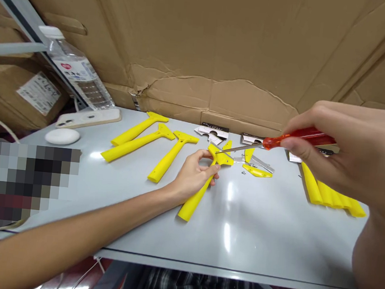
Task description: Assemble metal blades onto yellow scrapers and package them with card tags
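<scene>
My left hand (pixel 196 174) is closed around the upper part of a yellow scraper handle (pixel 194 201), whose wide head points away from me. In my right hand (pixel 342 150) is a screwdriver (pixel 272 142) with a clear red grip. Its thin metal shaft slants down to the left, and the tip meets the scraper's head. Just right of that head lie a yellow cover piece (pixel 258 171), thin metal blades (pixel 262 164) and a few tiny screws (pixel 243 172).
Three yellow scrapers (pixel 165 160) lie to the left. Several yellow handles (pixel 324 191) sit side by side at the right. Blade packets (pixel 214 130) rest by the cardboard (pixel 215 47) at the back. A bottle (pixel 80 72), phone (pixel 89 117) and white mouse (pixel 62 136) are at left.
</scene>
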`<state>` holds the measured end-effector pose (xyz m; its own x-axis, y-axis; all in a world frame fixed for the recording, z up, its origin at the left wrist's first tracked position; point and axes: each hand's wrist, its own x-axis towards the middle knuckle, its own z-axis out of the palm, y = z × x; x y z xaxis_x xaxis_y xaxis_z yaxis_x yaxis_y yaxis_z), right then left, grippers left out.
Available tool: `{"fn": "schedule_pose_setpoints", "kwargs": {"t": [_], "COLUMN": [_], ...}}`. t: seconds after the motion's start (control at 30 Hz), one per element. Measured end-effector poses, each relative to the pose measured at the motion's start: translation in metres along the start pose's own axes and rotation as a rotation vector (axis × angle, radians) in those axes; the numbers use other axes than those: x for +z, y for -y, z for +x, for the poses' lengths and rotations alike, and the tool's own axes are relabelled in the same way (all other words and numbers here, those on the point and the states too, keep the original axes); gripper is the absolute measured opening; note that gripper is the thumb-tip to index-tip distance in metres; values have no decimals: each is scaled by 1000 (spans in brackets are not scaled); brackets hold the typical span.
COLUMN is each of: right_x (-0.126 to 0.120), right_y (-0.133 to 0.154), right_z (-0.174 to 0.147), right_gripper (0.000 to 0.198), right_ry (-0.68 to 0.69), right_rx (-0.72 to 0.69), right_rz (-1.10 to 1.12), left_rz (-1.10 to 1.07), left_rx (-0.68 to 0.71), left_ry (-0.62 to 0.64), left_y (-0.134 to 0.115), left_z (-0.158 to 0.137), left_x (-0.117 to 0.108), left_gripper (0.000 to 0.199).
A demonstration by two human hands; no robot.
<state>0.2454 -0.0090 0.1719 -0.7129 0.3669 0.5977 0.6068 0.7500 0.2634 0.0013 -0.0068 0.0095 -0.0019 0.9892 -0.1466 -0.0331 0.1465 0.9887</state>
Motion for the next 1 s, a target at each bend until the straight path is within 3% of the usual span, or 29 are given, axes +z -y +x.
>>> {"fn": "schedule_pose_setpoints", "kwargs": {"t": [0.2,0.4,0.67,1.0], "right_x": [-5,-2,-5,0], "right_y": [-2,0,-2,1], "right_z": [-2,-1,-1,-3], "right_gripper": [19,13,20,16], "right_ry": [114,15,114,1], "right_rx": [22,3,-4,65], "right_rz": [129,42,135,30], "left_rz": [-9,-20,-7,-16], "left_rx": [-2,5,16,10], "left_ry": [5,11,5,2], "left_y": [0,1,3,3], "left_z": [-1,-1,0,1], "left_x": [1,0,0,0], "left_gripper": [30,34,31,34]}}
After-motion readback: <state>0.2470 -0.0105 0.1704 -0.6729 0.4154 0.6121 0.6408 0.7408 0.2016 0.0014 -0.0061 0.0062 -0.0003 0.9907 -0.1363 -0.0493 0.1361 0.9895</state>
